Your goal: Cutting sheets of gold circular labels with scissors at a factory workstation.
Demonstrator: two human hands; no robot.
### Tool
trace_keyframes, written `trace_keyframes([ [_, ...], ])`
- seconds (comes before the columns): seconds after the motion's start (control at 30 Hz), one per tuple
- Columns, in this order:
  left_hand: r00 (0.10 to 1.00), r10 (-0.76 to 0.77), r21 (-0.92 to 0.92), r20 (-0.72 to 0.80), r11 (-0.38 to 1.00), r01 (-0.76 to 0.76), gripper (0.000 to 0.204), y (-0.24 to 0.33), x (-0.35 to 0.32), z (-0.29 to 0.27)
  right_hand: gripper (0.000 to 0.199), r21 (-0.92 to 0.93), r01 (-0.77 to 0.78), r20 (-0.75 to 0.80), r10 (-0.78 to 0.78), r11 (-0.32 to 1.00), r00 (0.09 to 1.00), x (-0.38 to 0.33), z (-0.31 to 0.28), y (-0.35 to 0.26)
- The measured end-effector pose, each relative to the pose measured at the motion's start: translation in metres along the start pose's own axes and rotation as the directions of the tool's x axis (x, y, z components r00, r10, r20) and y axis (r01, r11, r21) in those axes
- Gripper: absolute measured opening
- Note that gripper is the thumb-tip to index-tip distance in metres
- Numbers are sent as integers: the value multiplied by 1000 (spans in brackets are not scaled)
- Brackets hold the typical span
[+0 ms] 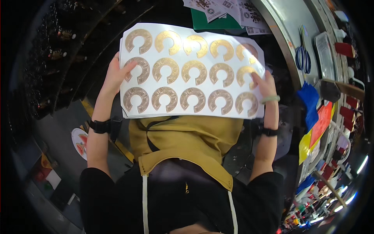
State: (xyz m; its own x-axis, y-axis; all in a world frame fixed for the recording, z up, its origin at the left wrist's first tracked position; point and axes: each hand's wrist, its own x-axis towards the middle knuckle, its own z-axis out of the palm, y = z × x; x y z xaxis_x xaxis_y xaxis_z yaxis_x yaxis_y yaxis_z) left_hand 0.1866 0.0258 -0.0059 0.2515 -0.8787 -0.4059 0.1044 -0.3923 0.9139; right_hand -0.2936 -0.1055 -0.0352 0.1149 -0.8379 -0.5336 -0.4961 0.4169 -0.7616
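Held level in front of my body is a stack of white sheets (182, 84), its corners cut off at a slant. The top sheet carries rows of gold, C-shaped ring designs, the upper right ones shining in bright light. My left hand (117, 75) grips the left edge, thumb on top and the other fingers hidden beneath. At the right edge my right hand (265, 83) holds the stack in the same way, thumb over a gold ring. Several sheet edges show along the bottom of the stack.
Beyond the stack lie printed papers (230, 11) on a green board (210, 23). To the right, a metal ledge (281, 29) bears scissors (302, 54) and a clear plastic tray (323, 48). Dark machinery (58, 50) stands at the left, above a round printed piece (79, 143).
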Motion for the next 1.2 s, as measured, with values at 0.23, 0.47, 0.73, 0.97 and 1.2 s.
trace_keyframes([
  [0.23,986,160,428,45,889,-164,42,9,3,24,30,50,161,-366,-132,986,921,-120,28,42],
  [0.47,963,236,401,130,876,-269,57,8,11,21,28,228,83,-444,27,970,896,-114,45,68],
  [0.73,972,131,407,195,891,-202,49,26,89,15,35,329,18,-224,60,944,973,-83,36,79],
  [0.97,947,281,615,156,722,-316,43,28,85,21,40,422,37,-228,67,906,971,-75,32,91],
  [1.2,741,646,643,186,489,-589,33,50,31,50,38,428,62,-246,51,902,968,-76,34,95],
])
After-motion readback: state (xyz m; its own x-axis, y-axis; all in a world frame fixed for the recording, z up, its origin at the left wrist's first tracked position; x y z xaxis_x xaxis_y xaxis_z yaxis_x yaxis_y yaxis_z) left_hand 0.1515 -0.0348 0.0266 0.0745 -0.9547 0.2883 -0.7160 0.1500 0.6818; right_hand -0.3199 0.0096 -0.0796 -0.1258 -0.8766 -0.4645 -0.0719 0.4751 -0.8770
